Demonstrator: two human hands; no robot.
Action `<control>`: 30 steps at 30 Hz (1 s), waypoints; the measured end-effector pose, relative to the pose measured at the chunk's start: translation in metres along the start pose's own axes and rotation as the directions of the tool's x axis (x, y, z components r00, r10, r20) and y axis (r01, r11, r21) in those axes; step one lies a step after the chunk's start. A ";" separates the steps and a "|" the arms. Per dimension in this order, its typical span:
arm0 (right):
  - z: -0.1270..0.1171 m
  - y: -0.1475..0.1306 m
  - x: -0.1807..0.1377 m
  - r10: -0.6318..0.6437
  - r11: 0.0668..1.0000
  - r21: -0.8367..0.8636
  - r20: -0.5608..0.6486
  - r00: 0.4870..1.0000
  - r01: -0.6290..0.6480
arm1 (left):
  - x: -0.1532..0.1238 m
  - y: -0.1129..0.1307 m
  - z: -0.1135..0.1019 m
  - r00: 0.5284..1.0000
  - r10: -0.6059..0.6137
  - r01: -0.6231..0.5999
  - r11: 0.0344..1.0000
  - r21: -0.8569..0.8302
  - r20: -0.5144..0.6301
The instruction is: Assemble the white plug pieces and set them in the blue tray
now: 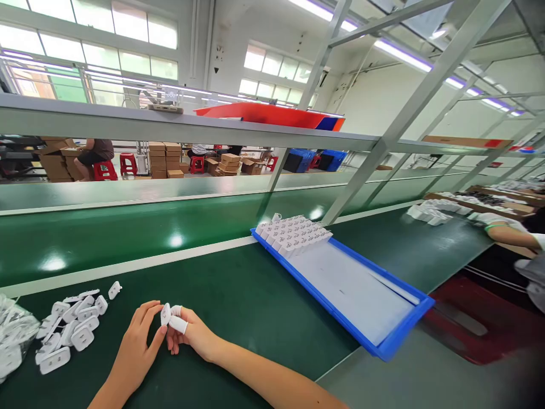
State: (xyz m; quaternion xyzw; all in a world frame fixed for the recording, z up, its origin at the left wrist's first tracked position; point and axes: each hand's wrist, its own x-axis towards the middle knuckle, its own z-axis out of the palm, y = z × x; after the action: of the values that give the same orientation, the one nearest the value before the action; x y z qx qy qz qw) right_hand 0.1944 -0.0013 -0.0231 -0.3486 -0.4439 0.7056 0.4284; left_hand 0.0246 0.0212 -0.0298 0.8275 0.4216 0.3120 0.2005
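A small white plastic cover with slots (166, 314) is held upright above the green tabletop between my two hands. My left hand (138, 343) pinches its left side with thumb and fingertips. From the other side, my right hand (193, 334) grips it with thumb and forefinger, both in white finger cots. Whether another part sits behind the cover is hidden by the fingers. Left of my hands lies a loose pile of similar white covers (82, 338), with a single cover (114, 290) a little apart from it.
A clear plastic bag (17, 335) of white parts lies far left. A blue-rimmed tray (385, 349) at right holds rows of white blocks (293, 234) at its far end. Beyond it a co-worker's arm (511, 232) reaches over the bench. A shelf (255, 133) with slanted posts runs above.
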 end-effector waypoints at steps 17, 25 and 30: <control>-0.001 0.003 0.003 -0.013 0.998 0.065 0.000 1.000 0.012 | -0.001 -0.002 0.003 0.995 0.097 -0.097 0.995 -0.014 -0.002; 0.003 -0.001 0.001 -0.005 0.996 0.089 -0.016 1.000 0.006 | -0.001 -0.002 0.003 0.993 0.114 -0.114 0.993 -0.004 -0.003; 0.004 0.000 0.000 -0.011 0.992 0.121 -0.063 0.998 0.018 | -0.001 0.000 0.002 0.994 0.106 -0.106 0.994 0.025 0.000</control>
State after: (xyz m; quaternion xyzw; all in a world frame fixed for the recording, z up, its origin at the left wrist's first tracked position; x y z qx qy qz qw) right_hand 0.1907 -0.0023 -0.0218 -0.3405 -0.3891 0.7170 0.4676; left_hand 0.0260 0.0200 -0.0317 0.8510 0.3810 0.3173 0.1728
